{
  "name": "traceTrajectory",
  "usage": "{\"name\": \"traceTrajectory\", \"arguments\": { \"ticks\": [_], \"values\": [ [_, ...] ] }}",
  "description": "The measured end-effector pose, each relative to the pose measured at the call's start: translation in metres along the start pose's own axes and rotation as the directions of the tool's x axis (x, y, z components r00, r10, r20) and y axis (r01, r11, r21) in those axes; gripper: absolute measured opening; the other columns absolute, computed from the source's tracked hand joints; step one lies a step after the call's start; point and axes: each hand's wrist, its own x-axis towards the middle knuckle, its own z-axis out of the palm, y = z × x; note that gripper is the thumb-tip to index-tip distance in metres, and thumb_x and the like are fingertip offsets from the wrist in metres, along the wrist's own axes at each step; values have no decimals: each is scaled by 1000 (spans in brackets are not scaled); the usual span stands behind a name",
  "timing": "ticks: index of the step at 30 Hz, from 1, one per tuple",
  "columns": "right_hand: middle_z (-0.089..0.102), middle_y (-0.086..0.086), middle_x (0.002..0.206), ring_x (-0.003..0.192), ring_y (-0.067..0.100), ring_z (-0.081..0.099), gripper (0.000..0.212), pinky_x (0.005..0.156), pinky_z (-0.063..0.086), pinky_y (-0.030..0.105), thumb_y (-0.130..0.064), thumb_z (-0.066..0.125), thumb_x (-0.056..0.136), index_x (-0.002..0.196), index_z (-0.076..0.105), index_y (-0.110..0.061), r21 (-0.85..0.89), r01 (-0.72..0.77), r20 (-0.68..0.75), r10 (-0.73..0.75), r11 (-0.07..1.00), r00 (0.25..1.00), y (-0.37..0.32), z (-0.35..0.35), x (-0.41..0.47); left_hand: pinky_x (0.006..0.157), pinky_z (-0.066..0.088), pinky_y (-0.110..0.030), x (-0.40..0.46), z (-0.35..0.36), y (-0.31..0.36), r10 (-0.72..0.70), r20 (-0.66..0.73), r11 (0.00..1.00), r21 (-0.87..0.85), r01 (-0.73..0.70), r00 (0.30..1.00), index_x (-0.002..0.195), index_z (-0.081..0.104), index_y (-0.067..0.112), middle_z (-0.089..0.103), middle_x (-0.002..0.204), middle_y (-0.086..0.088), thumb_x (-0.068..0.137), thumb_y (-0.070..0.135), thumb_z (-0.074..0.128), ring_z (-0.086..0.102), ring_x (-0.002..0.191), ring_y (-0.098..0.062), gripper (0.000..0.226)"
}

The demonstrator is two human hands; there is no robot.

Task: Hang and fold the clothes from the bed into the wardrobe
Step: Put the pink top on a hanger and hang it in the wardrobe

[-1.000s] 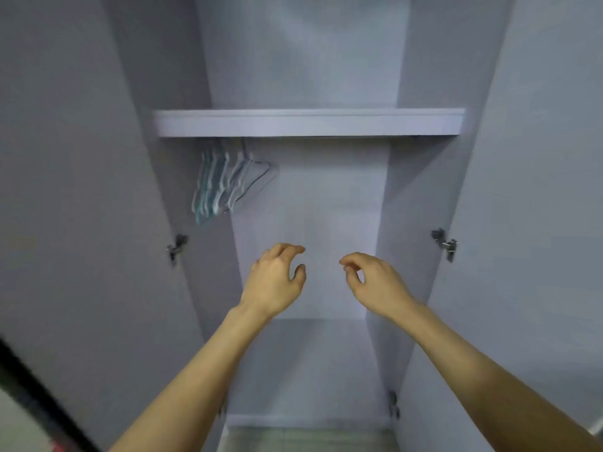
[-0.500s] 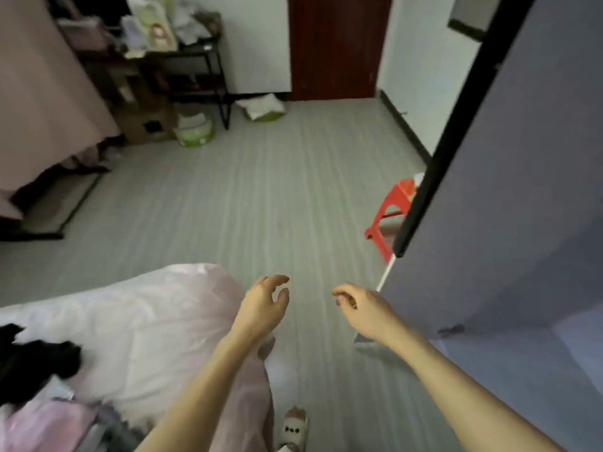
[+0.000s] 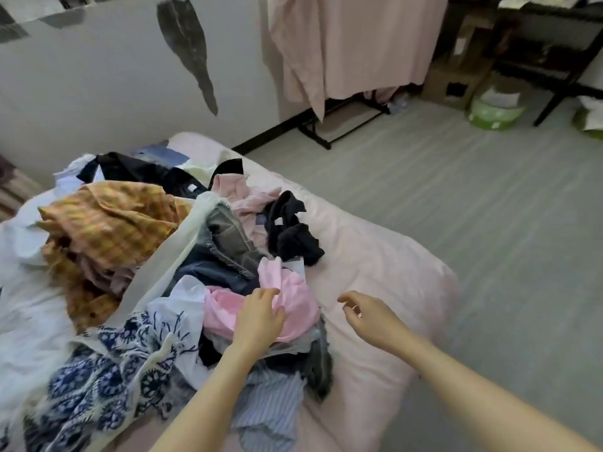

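Observation:
A heap of clothes lies on the pink bed (image 3: 385, 262): an orange plaid garment (image 3: 107, 223), denim jeans (image 3: 225, 246), a black garment (image 3: 290, 233), a white and blue patterned piece (image 3: 130, 353), a striped blue shirt (image 3: 270, 409) and a bright pink garment (image 3: 293, 291). My left hand (image 3: 257, 318) lies on the pink garment with relaxed fingers. My right hand (image 3: 372, 318) hovers over the bare bedsheet to the right of the heap, fingers loosely curled, holding nothing. The wardrobe is out of view.
Grey floor (image 3: 473, 207) spreads to the right of the bed. A pink curtain (image 3: 352, 44) hangs over a black rack at the back. Cardboard boxes (image 3: 453, 79), a green tub (image 3: 496, 109) and a dark shelf unit (image 3: 554, 50) stand at the far right.
My view has swung from the wardrobe interior, past the floor, to the bed. My left hand has come down onto the pink garment; my right hand stays empty.

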Motion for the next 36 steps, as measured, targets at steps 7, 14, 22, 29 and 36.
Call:
{"name": "traceTrajectory", "arguments": {
  "ticks": [7,14,22,29,36],
  "values": [
    [31,7,150,137,22,31,59,109,29,30,-18,49,91,146,28,-16,-29,-6,214,12,1000,977,-21,86,92,97,29,-38,32,31,-90,-45,263,888,453,-82,964,123,58,24,49,136,-3,90,34,53,37,131,-25,35],
    [-6,-1,158,145,18,-1,79,115,15,31,-27,63,85,148,17,-37,27,65,353,-70,998,933,-25,76,101,54,30,-29,53,-44,-40,57,-134,918,-383,-105,989,78,57,17,48,53,13,93,4,50,43,53,-7,20],
    [68,-6,92,81,7,64,14,73,53,27,-13,58,92,105,61,-18,510,93,282,-268,855,921,-100,12,84,67,45,-18,43,-119,45,49,-349,597,-741,-307,936,82,63,6,61,76,-8,93,8,45,55,71,-6,22],
    [51,-14,55,52,0,46,53,48,37,12,13,37,81,68,69,-28,809,212,-85,-248,548,965,-152,-68,64,80,48,-15,41,-142,15,61,-154,523,-837,-163,986,106,62,31,68,104,13,83,42,66,61,104,-5,25],
    [69,4,89,84,17,64,21,72,56,29,-18,45,97,99,65,-13,876,424,-405,-127,229,905,-178,-173,44,76,53,-28,29,-125,54,195,131,791,-607,-77,972,82,66,29,69,75,12,70,54,63,64,75,-8,28]
  ]
}}
